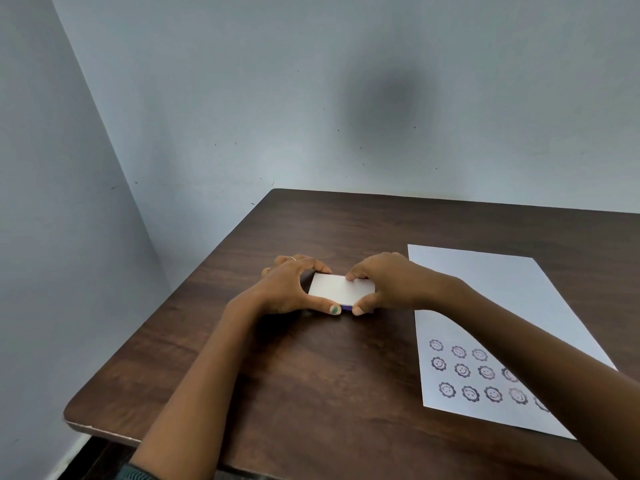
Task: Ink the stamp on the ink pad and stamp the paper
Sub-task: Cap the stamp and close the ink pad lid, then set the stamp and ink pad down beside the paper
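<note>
A closed ink pad (337, 289) with a white lid and a purple base lies on the dark wooden table (311, 375). My left hand (291, 285) grips its left end, thumb at the near edge and fingers at the far edge. From the other side, my right hand (384, 282) grips its right end, thumb at the near corner and fingertips on the lid's far edge. To the right lies a white sheet of paper (485, 296) with several dark smiling-flower prints in rows near its front. No stamp is in view.
The table stands in a corner of pale blue walls (207, 116); its left edge and far edge are close to the walls. My right forearm crosses over the paper's near part. A strip of dark floor shows at the lower left.
</note>
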Available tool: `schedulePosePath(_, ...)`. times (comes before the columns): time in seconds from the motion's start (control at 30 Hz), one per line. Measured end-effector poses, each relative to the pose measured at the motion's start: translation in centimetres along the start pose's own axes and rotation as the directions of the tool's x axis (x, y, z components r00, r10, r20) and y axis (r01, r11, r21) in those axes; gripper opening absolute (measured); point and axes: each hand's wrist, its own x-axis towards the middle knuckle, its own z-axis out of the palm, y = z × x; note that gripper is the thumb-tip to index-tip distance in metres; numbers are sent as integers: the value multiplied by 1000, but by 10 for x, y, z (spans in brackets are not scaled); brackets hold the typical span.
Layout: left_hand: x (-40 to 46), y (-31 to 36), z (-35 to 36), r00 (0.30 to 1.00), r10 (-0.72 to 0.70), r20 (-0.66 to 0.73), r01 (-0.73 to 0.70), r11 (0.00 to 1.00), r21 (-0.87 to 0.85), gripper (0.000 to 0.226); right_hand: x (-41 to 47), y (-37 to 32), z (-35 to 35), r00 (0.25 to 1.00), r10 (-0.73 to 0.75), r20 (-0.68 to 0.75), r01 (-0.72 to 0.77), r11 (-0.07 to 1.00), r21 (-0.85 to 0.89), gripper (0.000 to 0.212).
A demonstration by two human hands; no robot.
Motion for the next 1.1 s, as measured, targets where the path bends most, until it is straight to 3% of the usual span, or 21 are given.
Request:
schedulePosePath(0.23,1,-2,2,1000,-27,-13,27,1000,-4,62,-3,-2,10,999,11,-41,-15,996,-88,56)
schedulePosePath(0.4,1,1,3,1000,-28,14,27,999,30,89,-10,-4,17,993,-6,-114,-15,984,-180,54)
schedulePosePath(0.5,1,4,4,1000,-6,4,6,1000,21,93,-16,-1,17,982,-20,-189,-10,987,-161,59)
schedulePosePath(0.63,-1,12,7,999,17,-49,-19,999,-35,89,-30,6,10,946,12,-324,-41,996,-81,52)
schedulePosePath(0.73,-1,21,15,990,78,-117,-82,996,-29,73,-41,14,9,909,67,-411,-70,998,6,43)
schedulePosePath(0.83,-3,31,25,966,155,-206,-160,987,-8,55,-52,21,13,841,134,-524,-88,990,112,33)
schedulePosePath(0.93,-4,42,35,948,217,-233,-202,976,85,53,-60,28,24,748,235,-620,-110,966,233,23)
schedulePosePath(1.1,-6,48,44,939,268,-216,-226,953,201,51,-64,30,42,705,358,-612,-148,918,367,28)
